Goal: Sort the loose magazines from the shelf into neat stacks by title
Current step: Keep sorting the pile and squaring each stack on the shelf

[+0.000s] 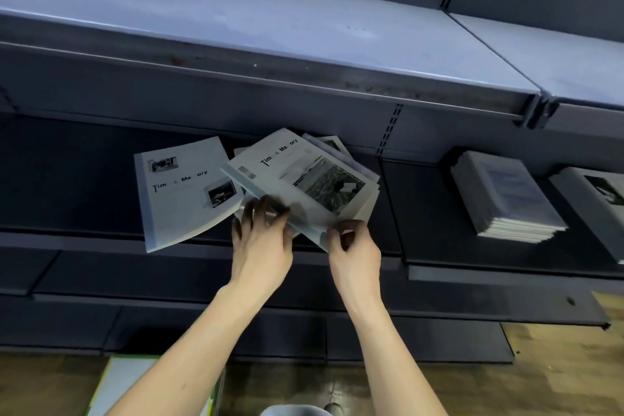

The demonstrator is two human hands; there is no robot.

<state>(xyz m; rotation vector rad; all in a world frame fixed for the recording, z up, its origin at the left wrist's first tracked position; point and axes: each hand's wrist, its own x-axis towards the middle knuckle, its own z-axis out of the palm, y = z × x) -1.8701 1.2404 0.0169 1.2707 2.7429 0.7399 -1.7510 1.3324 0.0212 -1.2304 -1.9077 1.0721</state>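
gripping the top magazine (304, 176) (tilted), left hand (261, 240) and right hand (354, 246) fingers pinch its near edge.

To the left of your left hand (261, 240), past the single magazine (184, 191), bare shelf (67, 186) gives free passage. Above both hands the upper shelf (270, 44) limits lift. To the right of your right hand (354, 246), an open gap precedes the neat stack (506, 192).

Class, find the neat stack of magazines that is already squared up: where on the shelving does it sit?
In the head view, the neat stack sits on the dark shelf, right of the loose pile that both hands are handling.
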